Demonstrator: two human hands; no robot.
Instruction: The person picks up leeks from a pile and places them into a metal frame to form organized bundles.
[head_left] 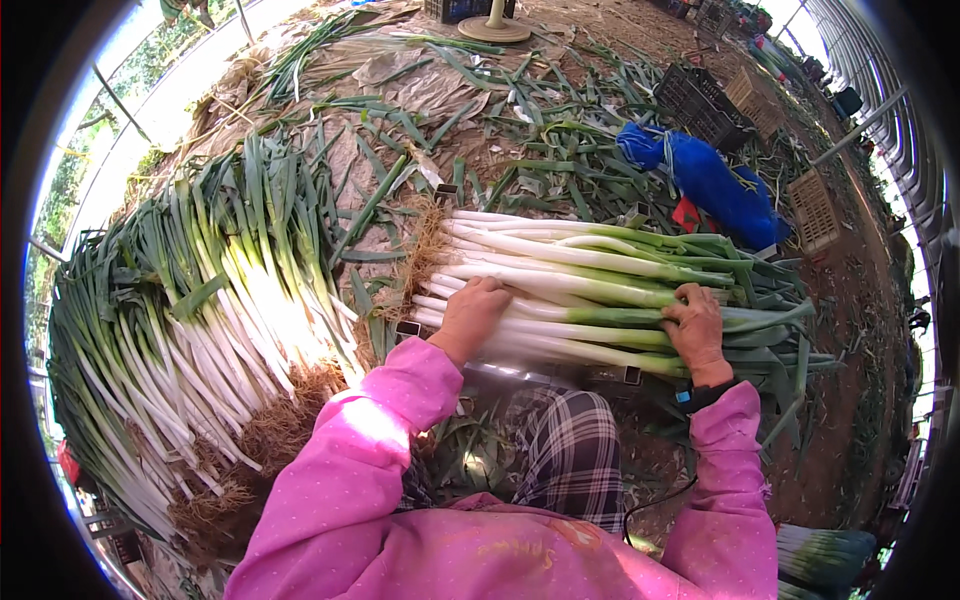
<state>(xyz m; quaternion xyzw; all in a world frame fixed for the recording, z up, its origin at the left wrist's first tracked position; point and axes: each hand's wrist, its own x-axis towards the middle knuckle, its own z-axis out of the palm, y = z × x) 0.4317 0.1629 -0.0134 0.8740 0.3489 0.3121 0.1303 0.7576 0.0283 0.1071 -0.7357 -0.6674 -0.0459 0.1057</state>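
A bundle of long green onions [560, 270] lies crosswise in front of me. The brown roots [425, 245] point left and the dark green leaves fan out to the right. My left hand [474, 312] is closed over white stalks near the root end, its fingers bent and pressed together. On the pale green part my right hand [695, 325] curls its fingers round the stalks, with a dark band at that wrist. Under the bundle a metal rack shows its square tube ends [631, 375]. How many stalks each hand grips is hidden.
A large heap of green onions [190, 330] lies to my left, roots toward me. Cut leaves [560, 160] litter the ground beyond the rack. A blue sack [715, 185], a black crate [700, 105] and a tan crate [813, 210] are at far right. More onions [820, 555] lie at lower right.
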